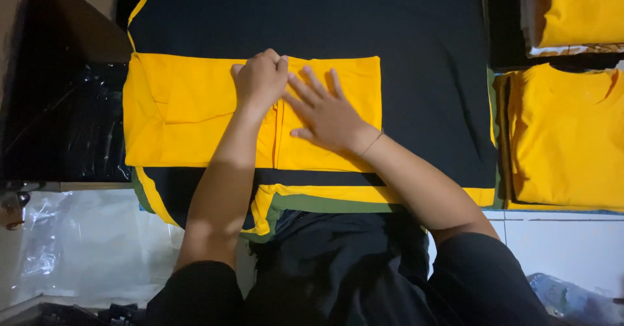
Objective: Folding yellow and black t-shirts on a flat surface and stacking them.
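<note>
Folded yellow shirt (195, 111) lies flat under both hands (260, 79), apparently pressed

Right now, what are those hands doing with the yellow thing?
A person is pressing both hands on a folded yellow garment that lies on a black cloth surface. The left hand is curled near the garment's top edge, and the right hand lies flat with its fingers spread beside it. More folded yellow garments sit stacked off to the right. Clear plastic bags lie at the lower left.
</note>
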